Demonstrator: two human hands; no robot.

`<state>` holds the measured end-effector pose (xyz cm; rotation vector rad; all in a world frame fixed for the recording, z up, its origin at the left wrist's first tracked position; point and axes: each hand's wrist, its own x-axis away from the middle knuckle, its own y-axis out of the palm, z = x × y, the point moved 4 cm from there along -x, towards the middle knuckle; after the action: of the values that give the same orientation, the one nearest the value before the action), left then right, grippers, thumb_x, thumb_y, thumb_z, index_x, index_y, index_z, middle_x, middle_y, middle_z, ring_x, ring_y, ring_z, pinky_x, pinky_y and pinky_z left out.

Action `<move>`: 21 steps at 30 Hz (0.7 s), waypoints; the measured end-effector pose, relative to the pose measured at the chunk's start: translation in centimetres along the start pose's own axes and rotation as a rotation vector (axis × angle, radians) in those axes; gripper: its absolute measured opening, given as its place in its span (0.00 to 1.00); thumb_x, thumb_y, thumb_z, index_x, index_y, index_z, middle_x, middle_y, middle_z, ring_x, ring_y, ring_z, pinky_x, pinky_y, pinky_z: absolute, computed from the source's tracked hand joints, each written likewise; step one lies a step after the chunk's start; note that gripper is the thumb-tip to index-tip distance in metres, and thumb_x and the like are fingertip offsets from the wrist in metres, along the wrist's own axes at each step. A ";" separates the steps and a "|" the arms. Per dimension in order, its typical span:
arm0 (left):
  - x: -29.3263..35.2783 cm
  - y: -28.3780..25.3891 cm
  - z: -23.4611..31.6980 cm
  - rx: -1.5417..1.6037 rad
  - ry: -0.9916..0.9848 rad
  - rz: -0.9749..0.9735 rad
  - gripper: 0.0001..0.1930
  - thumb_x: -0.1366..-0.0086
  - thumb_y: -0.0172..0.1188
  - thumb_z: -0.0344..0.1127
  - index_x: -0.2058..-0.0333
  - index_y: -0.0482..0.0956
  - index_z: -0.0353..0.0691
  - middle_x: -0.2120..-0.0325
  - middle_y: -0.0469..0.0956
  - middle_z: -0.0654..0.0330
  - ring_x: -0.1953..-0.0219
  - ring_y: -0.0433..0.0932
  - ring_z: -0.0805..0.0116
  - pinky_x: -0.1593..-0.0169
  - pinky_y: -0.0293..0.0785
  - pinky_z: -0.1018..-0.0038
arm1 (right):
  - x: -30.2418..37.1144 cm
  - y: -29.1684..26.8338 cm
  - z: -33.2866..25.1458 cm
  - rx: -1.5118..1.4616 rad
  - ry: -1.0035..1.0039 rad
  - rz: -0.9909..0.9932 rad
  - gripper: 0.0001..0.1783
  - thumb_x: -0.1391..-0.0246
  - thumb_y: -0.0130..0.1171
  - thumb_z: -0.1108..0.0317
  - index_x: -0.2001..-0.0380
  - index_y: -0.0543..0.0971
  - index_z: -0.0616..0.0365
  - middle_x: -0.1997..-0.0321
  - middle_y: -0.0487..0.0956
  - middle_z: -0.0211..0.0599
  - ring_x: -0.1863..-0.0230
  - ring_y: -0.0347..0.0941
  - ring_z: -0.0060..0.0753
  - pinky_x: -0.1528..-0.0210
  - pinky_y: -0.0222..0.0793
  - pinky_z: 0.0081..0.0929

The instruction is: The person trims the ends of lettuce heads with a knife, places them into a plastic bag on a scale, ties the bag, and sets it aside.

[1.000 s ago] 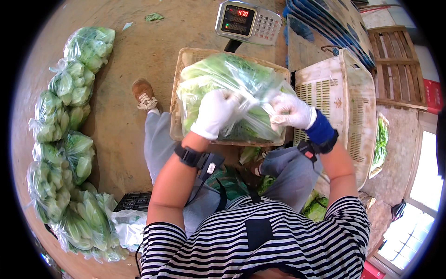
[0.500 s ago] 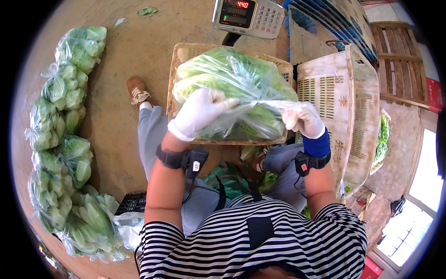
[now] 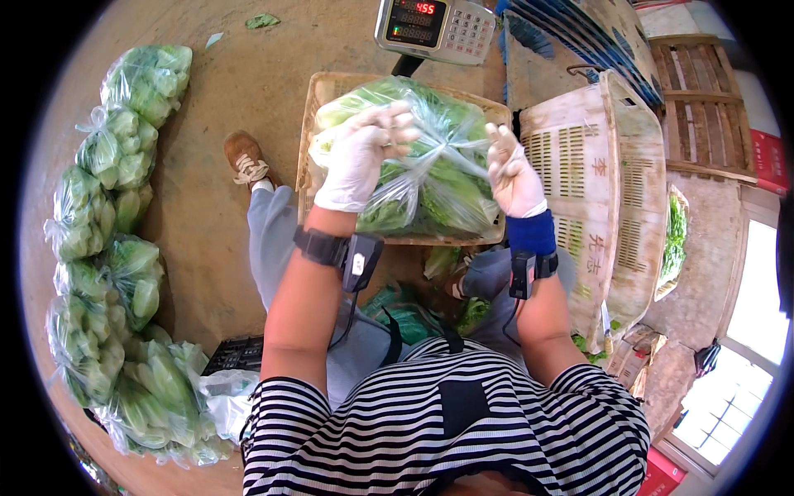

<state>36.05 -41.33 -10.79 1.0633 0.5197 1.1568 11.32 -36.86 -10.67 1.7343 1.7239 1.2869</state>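
A clear plastic bag of leafy green vegetables lies in a shallow cream plastic crate. Its plastic is gathered into a knot near the middle of the top, and a short twisted end points toward the right. White gloves cover both hands. My left hand hovers at the bag's left part with its fingers spread, slightly blurred. To the right of the knot, my right hand is raised at the bag's edge, fingers apart and slightly bent. Neither hand shows plastic in its grip.
A scale display with keypad stands beyond the crate. Bagged greens line the floor at left. Large cream slatted crates lean at right, near a wooden pallet. A black crate and green plastic sit close to my legs.
Both hands have let go of the bag's gathered plastic. My left hand has moved slightly up and right, my right hand up and left. The knot now shows uncovered.
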 end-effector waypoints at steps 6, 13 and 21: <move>0.2 5.0 -1.9 -0.467 -0.023 -0.308 0.24 0.40 0.53 0.32 0.44 0.62 0.39 0.56 0.72 0.63 0.64 0.72 0.76 0.62 0.68 0.84 | 1.7 5.9 4.8 0.565 0.240 -0.162 0.33 0.52 0.45 0.79 0.40 0.56 0.52 0.42 0.64 0.41 0.54 0.72 0.33 0.63 0.72 0.21; 0.1 5.3 -4.2 -0.471 -0.118 -0.504 0.34 0.42 0.59 0.37 0.39 0.53 0.45 0.61 0.69 0.64 0.63 0.68 0.77 0.53 0.66 0.78 | 2.0 6.3 4.6 1.201 0.201 -0.270 0.20 0.51 0.57 0.68 0.54 0.68 0.61 0.59 0.72 0.34 0.62 0.69 0.23 0.58 0.64 0.21; 0.0 2.6 -4.3 -0.876 -0.110 -0.397 0.21 0.39 0.54 0.45 0.51 0.70 0.38 0.71 0.72 0.65 0.67 0.69 0.77 0.59 0.67 0.79 | 0.5 4.5 3.4 1.431 0.051 0.072 0.08 0.53 0.61 0.67 0.72 0.76 0.60 0.79 0.69 0.21 0.77 0.62 0.16 0.73 0.61 0.17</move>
<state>31.41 -39.56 -10.41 0.2407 0.0873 0.8230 16.60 -36.06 -8.65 2.3334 2.9124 -0.1420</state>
